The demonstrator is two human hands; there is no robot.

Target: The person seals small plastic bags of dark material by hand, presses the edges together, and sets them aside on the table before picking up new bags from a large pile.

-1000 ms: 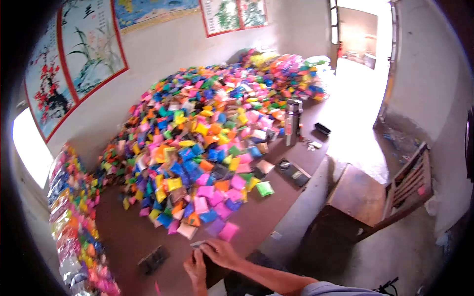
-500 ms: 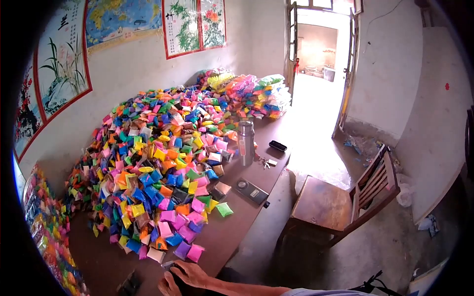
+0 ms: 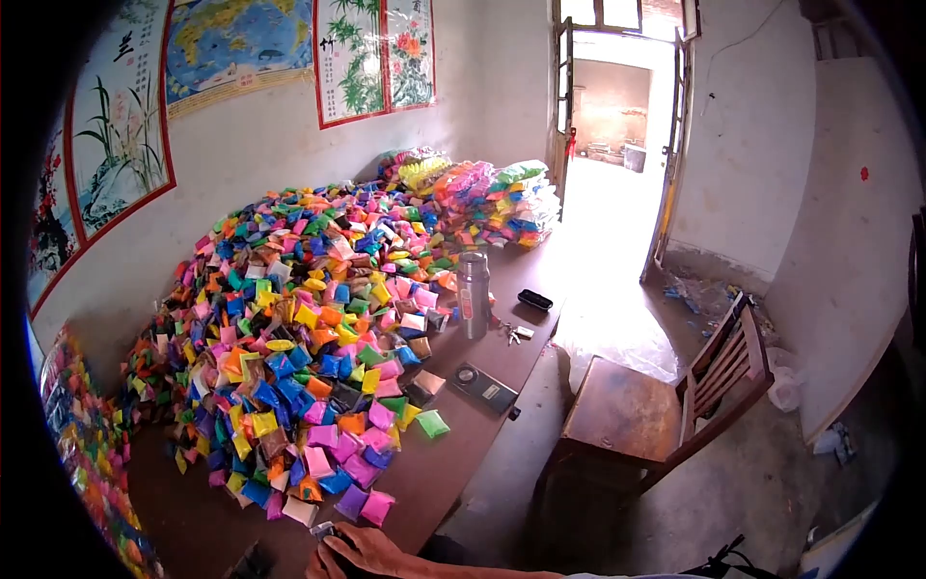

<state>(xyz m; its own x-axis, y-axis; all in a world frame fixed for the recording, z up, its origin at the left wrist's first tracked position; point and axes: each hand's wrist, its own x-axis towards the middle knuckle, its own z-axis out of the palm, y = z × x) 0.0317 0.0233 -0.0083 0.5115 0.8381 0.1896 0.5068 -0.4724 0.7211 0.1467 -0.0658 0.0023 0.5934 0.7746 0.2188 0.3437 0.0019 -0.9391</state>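
Note:
At the bottom edge, my right hand (image 3: pixel 374 553) is closed with its fingertips drawn together. A small grey-white thing (image 3: pixel 322 530) shows at those fingertips, too little of it to name. Right against it is my left hand (image 3: pixel 324 564), fingers bent, mostly cut off by the frame; what it grips is hidden. Just beyond the hands lies the near edge of a big heap of small coloured packets (image 3: pixel 318 461). A pale peach packet (image 3: pixel 300 510) and a pink packet (image 3: pixel 376 508) are the closest ones.
On the brown table (image 3: pixel 424 487) stand a steel flask (image 3: pixel 474 297), a black case (image 3: pixel 534 300), keys (image 3: pixel 514 334) and a dark flat device (image 3: pixel 484 388). Large bags of packets (image 3: pixel 502 203) lie at the back. A wooden chair (image 3: pixel 627 410) is at the right.
The whole view has shifted, so the table things sit slightly lower. My hands are lower in the frame and closer together. The heap looks the same.

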